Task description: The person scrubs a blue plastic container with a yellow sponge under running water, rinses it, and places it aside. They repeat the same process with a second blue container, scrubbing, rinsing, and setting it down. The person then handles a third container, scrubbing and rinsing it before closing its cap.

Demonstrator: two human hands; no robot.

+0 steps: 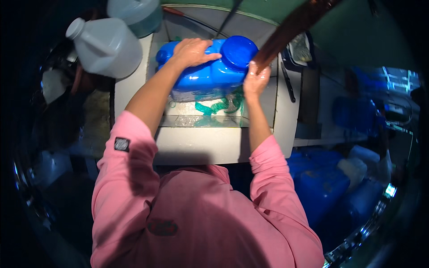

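Observation:
A glossy blue plastic jerrycan [196, 80] with a wide round blue lid lies in a light tiled sink basin [178, 120]. My left hand [192, 51] grips its top, the thumb stretched toward the lid. At the can's right end, just below the lid, my right hand [257, 80] holds its side; some of those fingers are hidden behind a brown post-like shape. Green netting [214, 107] lies on the wet basin floor in front of the can.
A translucent white jug [107, 49] stands left of the basin, with another clear container [136, 15] behind it. On the right ledge lies a black-handled knife [288, 82]. The dark brown post [292, 31] slants across the upper right. Blue containers [319, 183] stand low at right.

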